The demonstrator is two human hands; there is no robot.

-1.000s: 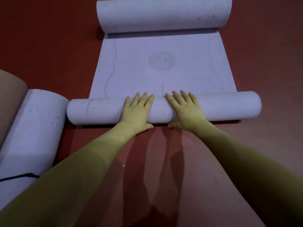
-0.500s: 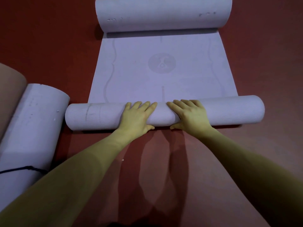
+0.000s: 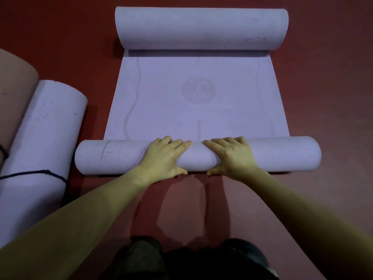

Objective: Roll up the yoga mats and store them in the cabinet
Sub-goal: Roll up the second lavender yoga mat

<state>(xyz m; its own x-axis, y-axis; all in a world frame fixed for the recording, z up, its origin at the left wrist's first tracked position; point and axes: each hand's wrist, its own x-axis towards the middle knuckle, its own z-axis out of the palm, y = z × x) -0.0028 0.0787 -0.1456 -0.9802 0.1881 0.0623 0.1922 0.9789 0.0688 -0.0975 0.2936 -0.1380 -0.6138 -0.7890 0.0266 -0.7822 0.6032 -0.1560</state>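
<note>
A pale lilac yoga mat [image 3: 161, 104] lies on the red floor, partly rolled from both ends. Its near roll [image 3: 113, 156] runs left to right in front of me; its far end curls into a thicker roll [image 3: 201, 29] at the top. My left hand [image 3: 163, 158] and my right hand [image 3: 232, 156] sit side by side on the middle of the near roll. Fingers wrap over its top and thumbs press its near side. A round emblem [image 3: 198, 90] shows on the flat stretch between the rolls.
At the left lies another rolled lilac mat [image 3: 40, 138], tied with a black cord [image 3: 30, 174]. A tan rolled mat [image 3: 14, 87] lies beyond it at the left edge. My knees in dark trousers [image 3: 191, 261] are at the bottom. Red floor [image 3: 323, 98] surrounds the mat.
The near roll has grown thicker and both hands have shifted from flat on top to wrapped around it. The view has tilted down, bringing my knees into sight.
</note>
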